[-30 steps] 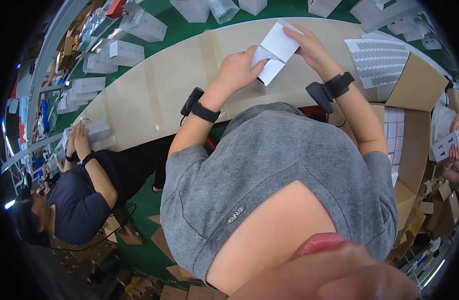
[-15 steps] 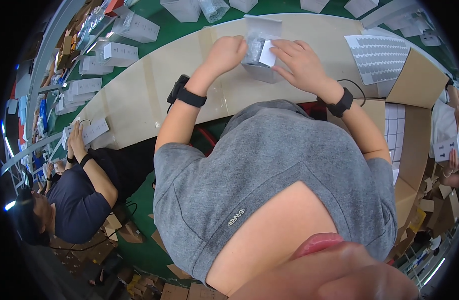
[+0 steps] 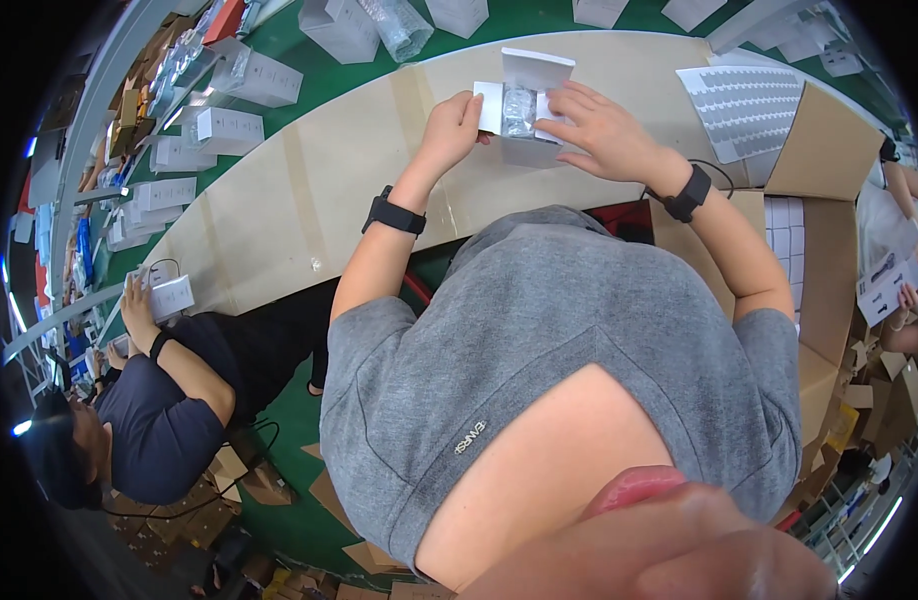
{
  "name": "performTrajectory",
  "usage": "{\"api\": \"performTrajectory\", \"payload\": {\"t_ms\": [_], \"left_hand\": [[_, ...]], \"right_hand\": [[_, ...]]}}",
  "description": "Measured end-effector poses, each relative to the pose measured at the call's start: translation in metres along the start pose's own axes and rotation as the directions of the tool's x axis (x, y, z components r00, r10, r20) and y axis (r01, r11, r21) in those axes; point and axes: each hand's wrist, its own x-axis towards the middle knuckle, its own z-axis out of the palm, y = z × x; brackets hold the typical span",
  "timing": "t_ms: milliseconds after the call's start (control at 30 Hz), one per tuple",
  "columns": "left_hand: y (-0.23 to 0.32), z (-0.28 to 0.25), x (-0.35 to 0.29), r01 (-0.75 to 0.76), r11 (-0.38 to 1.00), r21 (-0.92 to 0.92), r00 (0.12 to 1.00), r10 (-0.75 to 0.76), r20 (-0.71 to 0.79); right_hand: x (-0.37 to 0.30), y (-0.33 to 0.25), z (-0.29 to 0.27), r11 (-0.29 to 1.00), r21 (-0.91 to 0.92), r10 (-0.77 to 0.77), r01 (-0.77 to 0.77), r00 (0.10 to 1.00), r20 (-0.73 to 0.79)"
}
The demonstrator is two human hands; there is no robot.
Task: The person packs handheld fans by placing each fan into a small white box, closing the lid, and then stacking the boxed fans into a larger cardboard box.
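Note:
An open white carton stands on the table, its lid flap raised at the far side. Clear bubble wrap fills its inside; what the wrap covers cannot be made out. My left hand is closed on the box's left side flap, thumb and fingers pinching its edge. Across from it, my right hand lies with fingers stretched and apart against the right side flap, partly hiding it.
A sheet of grey-white cut-out pieces lies to the right. Beside me is a large open cardboard carton with small white boxes inside. More white boxes stand beyond the table's left edge. A co-worker sits at the left, handling a white box.
The left side flap now stands out to the left, held in my left hand. My right hand stays at the box's right side. The box appears slightly shifted in view.

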Motion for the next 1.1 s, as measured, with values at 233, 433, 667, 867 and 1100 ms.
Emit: {"api": "performTrajectory", "payload": {"t_ms": [233, 433, 667, 867, 1100], "left_hand": [[0.008, 0.001, 0.011, -0.164, 0.952, 0.258, 0.984, 0.178, -0.032], [0.013, -0.015, 0.028, -0.171, 0.771, 0.613, 0.966, 0.255, -0.050], [0.041, 0.020, 0.001, -0.608, 0.385, 0.694, 0.604, 0.792, 0.089], [0.025, 0.030, -0.015, -0.568, 0.615, 0.547, 0.745, 0.666, 0.025], [0.030, 0.029, -0.022, -0.491, 0.679, 0.546, 0.809, 0.588, -0.003]], "right_hand": [[0.005, 0.014, -0.009, 0.977, -0.202, -0.055, 0.062, 0.998, 0.043], [-0.030, 0.017, 0.009, 0.993, -0.113, -0.022, 0.020, 1.000, -0.015], [0.002, -0.006, 0.003, 0.994, -0.018, 0.106, -0.110, 0.983, -0.151], [0.038, 0.011, 0.002, 0.986, 0.116, 0.134, -0.117, 0.980, -0.146], [0.020, 0.005, -0.004, 0.983, -0.073, 0.172, -0.170, 0.985, 0.021]]}}
